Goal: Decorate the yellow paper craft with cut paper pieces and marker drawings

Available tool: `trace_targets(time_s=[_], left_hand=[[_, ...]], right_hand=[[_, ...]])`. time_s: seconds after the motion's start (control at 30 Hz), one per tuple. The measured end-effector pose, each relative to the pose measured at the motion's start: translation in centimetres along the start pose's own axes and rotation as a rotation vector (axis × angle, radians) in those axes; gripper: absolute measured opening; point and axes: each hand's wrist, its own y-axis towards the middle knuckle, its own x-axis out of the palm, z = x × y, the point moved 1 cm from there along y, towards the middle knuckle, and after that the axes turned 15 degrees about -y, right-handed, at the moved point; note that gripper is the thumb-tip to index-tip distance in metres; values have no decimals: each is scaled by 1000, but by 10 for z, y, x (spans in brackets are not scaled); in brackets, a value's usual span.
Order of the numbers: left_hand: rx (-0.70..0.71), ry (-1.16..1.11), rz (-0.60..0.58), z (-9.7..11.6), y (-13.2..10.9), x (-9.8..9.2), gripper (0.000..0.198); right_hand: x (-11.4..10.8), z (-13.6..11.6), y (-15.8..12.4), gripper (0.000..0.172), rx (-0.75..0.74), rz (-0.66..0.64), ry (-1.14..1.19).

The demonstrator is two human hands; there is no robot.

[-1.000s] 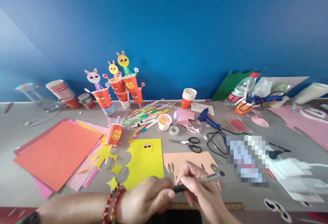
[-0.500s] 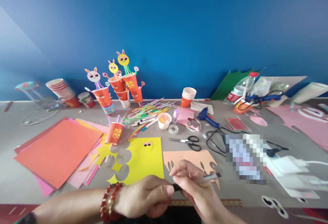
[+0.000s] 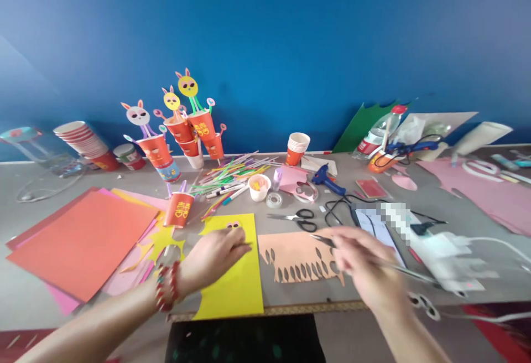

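Observation:
My left hand, with a red bead bracelet at the wrist, is over the yellow paper. Its fingers are pinched together, and a small dark bit shows at their tips; I cannot make out what it is. Partly behind this hand is a pink patch with two black eyes. My right hand, blurred by motion, grips a silver pen whose dark tip points left. Beneath the pen's tip lies a peach sheet with several leaf-shaped cutouts along its edge.
Scissors and a tape roll lie ahead. Orange paper is stacked left, beside a red cup. Bunny figures on cups stand behind. A blue glue gun, cables and a white power strip occupy the right.
My hands were together at the table's front edge with the pen between them. They have parted: the left moved left over the yellow paper, the right moved right with the pen.

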Motion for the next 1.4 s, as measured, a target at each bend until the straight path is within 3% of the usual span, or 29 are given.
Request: trace_targets(time_s=[0.13,0.23,0.33,0.43,0.5,0.63,0.7,0.8,0.9,1.0,1.17,1.4], left_hand=[[132,366,26,-16,62,3,18],[121,433,100,-26,75,9,15],[223,379,116,-22,61,23,24],[457,184,-108,-13,40,43,26],[528,132,-212,-10,30,54,27],[528,202,-241,-15,23,65,33],[539,242,-242,-18,22,66,39],[539,271,-239,-20,20,67,44],[507,281,-255,-20,17,66,45],[517,280,-288,-22,15,65,44],[525,255,-314,-23,13,60,42],[527,278,-301,-18,12,59,41]], right_hand=[[46,31,20,29,-71,50,-163],[58,49,21,22,-125,41,-238],[57,55,20,22,-179,-14,-256],[53,53,21,21,-207,-14,-268],[50,53,24,21,-215,-15,-292],[44,51,24,20,-219,-93,-317],[44,48,24,18,-189,-62,-291],[55,44,22,15,-109,20,-186],[73,44,21,14,-79,0,-79],[83,48,17,12,-93,23,-73],[78,52,11,12,-110,-27,-155],[78,54,12,20,-263,-37,-274]])
